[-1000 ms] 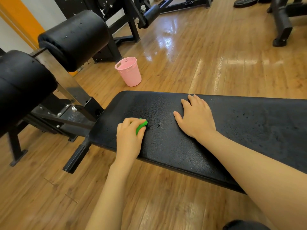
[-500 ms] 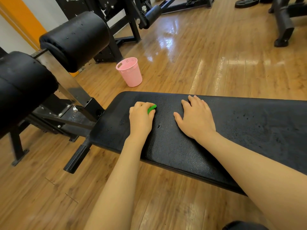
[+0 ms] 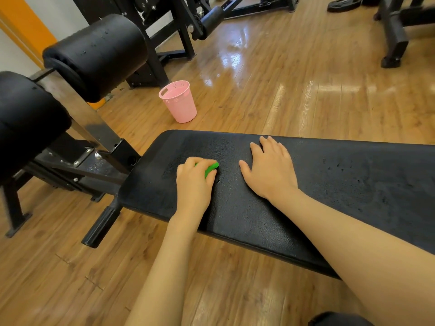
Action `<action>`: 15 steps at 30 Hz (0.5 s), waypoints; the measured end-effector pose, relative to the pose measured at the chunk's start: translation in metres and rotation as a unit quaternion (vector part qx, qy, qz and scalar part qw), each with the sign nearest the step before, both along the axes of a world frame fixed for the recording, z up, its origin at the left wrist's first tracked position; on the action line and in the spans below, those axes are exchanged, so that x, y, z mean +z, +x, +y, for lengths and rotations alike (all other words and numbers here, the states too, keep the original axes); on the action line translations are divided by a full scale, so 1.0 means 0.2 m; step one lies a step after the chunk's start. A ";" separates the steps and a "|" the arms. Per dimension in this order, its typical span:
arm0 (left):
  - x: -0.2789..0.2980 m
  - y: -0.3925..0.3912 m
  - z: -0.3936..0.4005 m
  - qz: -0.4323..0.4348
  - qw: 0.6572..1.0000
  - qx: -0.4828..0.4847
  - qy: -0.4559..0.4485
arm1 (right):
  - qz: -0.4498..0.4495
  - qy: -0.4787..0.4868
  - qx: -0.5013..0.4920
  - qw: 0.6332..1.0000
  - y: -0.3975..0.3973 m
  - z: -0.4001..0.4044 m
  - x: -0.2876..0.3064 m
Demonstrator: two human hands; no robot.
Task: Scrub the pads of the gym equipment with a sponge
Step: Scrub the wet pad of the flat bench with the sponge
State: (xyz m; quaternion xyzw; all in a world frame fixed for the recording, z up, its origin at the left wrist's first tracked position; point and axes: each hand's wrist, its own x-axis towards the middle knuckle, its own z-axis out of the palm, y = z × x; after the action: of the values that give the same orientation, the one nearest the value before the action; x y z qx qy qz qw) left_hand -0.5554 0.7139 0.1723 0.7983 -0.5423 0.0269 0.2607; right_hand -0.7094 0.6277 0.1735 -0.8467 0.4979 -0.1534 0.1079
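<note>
A green sponge (image 3: 211,168) is gripped by the left hand (image 3: 194,184) on the bench pad (image 3: 341,184), near its 9 o'clock end edge. The right hand (image 3: 270,171) is laid flat, fingers spread, just beside at 3 o'clock; open pad is left beyond it.

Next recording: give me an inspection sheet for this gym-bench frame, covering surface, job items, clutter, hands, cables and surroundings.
Surface: black bench pad, textured, with wet patches and droplets.
Job's things: green sponge on the pad, mostly covered by the hand; two black roller pads, droplets on them.
Clutter: pink basket upright on the floor beyond the bench.
Hands: left hand has its grip curled round the sponge; right hand lies flat on the pad, fingers straight.
Cables: nothing seen.
Surroundings: glossy wooden floor, black machine frames behind, weight plate far right.
</note>
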 end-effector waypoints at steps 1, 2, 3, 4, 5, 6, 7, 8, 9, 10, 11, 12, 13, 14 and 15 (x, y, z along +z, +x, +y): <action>0.00 0.00 -0.06 0.004 1.000 0.000 0.002 | 0.001 0.000 0.000 1.000 0.00 0.00 0.00; 0.00 0.00 -0.12 0.009 1.000 0.002 0.008 | 0.000 0.000 0.000 1.000 0.00 0.00 0.00; 0.01 0.00 -0.17 0.013 1.000 0.007 0.017 | 0.000 0.001 0.000 1.000 0.00 0.00 0.00; 0.01 0.00 -0.20 0.016 0.999 0.012 0.026 | -0.001 0.001 0.001 1.000 0.00 0.00 0.00; 0.01 0.00 -0.21 0.017 0.999 0.013 0.032 | -0.002 0.000 0.001 1.000 0.00 0.00 0.00; 0.02 0.00 -0.21 0.017 0.999 0.011 0.036 | -0.002 0.000 0.001 1.000 0.00 0.00 0.00; 0.03 -0.01 -0.18 0.018 0.999 0.005 0.036 | -0.003 0.000 0.001 1.000 0.00 0.00 0.00; 0.04 -0.02 -0.14 0.018 0.999 -0.003 0.033 | -0.002 0.001 0.002 1.000 0.00 0.00 0.00; 0.04 -0.03 -0.08 0.017 0.999 -0.011 0.030 | -0.001 0.001 0.002 1.000 0.00 0.00 0.00; 0.03 -0.05 -0.02 0.014 0.999 -0.016 0.026 | -0.002 0.002 0.003 1.000 0.00 0.00 0.00; 0.03 -0.06 0.05 0.009 1.000 -0.021 0.018 | -0.003 0.002 0.004 1.000 0.00 0.00 0.00; 0.02 -0.07 0.12 0.005 1.000 -0.024 0.009 | -0.006 0.001 0.004 1.000 0.00 0.00 0.00; 0.01 -0.09 0.17 0.004 1.000 -0.027 0.000 | -0.009 -0.001 0.004 1.000 0.00 0.00 0.00; 0.00 -0.09 0.21 0.005 1.000 -0.027 -0.009 | -0.010 -0.002 0.002 1.000 0.00 0.00 0.01; -0.01 -0.10 0.23 0.009 1.000 -0.025 -0.016 | -0.008 -0.002 0.001 1.000 0.00 0.00 0.01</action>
State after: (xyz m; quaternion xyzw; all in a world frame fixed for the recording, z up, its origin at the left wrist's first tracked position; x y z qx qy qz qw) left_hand -0.5750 0.7591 0.1694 0.7806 -0.5589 0.0219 0.2787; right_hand -0.7102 0.6277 0.1748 -0.8463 0.4957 -0.1608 0.1104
